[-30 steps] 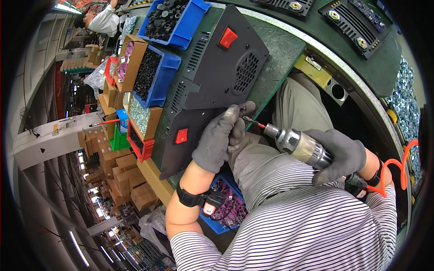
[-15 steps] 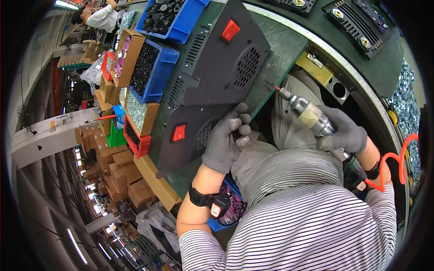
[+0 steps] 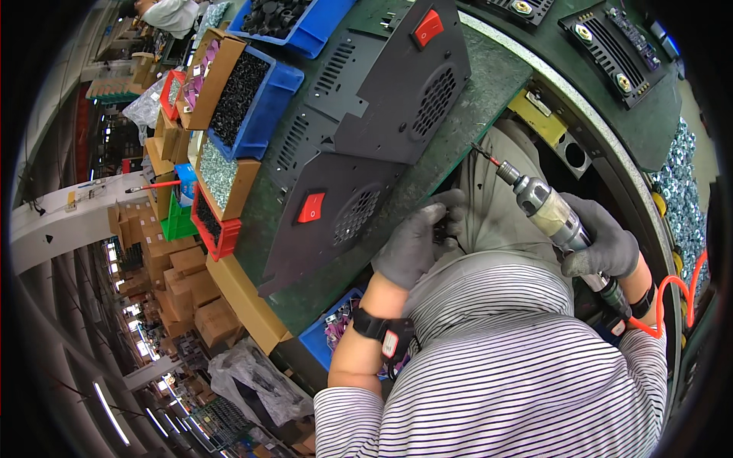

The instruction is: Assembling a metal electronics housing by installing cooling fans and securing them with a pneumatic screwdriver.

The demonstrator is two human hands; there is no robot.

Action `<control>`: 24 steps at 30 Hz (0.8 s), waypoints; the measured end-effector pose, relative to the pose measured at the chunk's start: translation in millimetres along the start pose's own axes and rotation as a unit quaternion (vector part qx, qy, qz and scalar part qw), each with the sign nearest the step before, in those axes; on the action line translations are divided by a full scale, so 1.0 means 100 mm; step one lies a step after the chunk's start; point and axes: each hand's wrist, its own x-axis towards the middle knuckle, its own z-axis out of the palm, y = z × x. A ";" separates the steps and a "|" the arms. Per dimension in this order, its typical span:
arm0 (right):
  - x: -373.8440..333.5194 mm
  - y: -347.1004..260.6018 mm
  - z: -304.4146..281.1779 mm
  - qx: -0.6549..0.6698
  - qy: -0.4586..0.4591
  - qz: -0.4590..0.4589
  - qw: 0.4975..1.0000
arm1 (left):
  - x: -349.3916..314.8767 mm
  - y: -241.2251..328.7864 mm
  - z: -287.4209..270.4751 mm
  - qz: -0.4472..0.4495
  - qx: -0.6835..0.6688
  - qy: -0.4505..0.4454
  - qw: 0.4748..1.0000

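Observation:
My right hand (image 3: pixel 607 237) is wrapped round a silver air screwdriver (image 3: pixel 546 206), its thin bit pointing up and left over my lap. An orange coiled hose (image 3: pixel 661 301) runs from its rear end. My left hand (image 3: pixel 418 243), also gloved in grey, is held above my lap near the bench edge. Its fingers are curled, and whatever may be in them is hidden. Left of it, apart from the hand, a black metal panel (image 3: pixel 328 202) with a red rocker switch (image 3: pixel 311 208) and honeycomb vent lies on the green bench (image 3: pixel 305 294). A second such panel (image 3: pixel 405 84) lies just beyond.
Blue bins (image 3: pixel 284 95) of small black parts and cardboard boxes (image 3: pixel 244 187) of screws line the bench's left side. A red bin (image 3: pixel 221 243) stands nearer. A blue bin (image 3: pixel 314 336) with purple parts sits beside my left forearm. Black slotted units (image 3: pixel 611 53) lie at the far right.
My left hand has drawn away from the near panel, rightward over my lap. My right hand has shifted slightly right and down with the screwdriver. The view has turned a little.

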 end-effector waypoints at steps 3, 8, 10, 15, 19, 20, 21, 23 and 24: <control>0.00 0.02 0.02 0.003 0.012 -0.002 1.000 | 0.37 -0.24 -0.38 -0.055 0.127 0.032 0.990; -0.03 0.06 0.02 0.010 0.014 0.009 1.000 | 1.16 -0.60 -0.86 0.033 0.455 0.143 0.878; -0.06 0.08 0.00 0.012 0.021 0.010 1.000 | 1.31 -0.70 -0.89 0.090 0.408 0.095 0.903; -0.09 0.12 -0.06 -0.008 0.044 0.002 0.999 | 1.47 -0.78 -0.77 0.107 0.541 0.049 0.833; -0.11 0.15 -0.06 0.021 0.070 0.008 0.997 | 1.50 -0.75 -0.67 0.077 0.630 0.067 0.770; -0.11 0.15 -0.06 0.025 0.071 0.008 0.997 | 1.49 -0.74 -0.65 0.082 0.642 0.069 0.760; -0.11 0.15 -0.07 0.029 0.073 0.006 0.997 | 1.49 -0.72 -0.63 0.080 0.654 0.073 0.749; -0.11 0.14 -0.08 0.028 0.067 0.020 0.997 | 1.49 -0.72 -0.61 0.079 0.674 0.083 0.730; -0.11 0.14 -0.09 0.022 0.067 0.029 0.997 | 1.51 -0.74 -0.63 0.081 0.681 0.090 0.722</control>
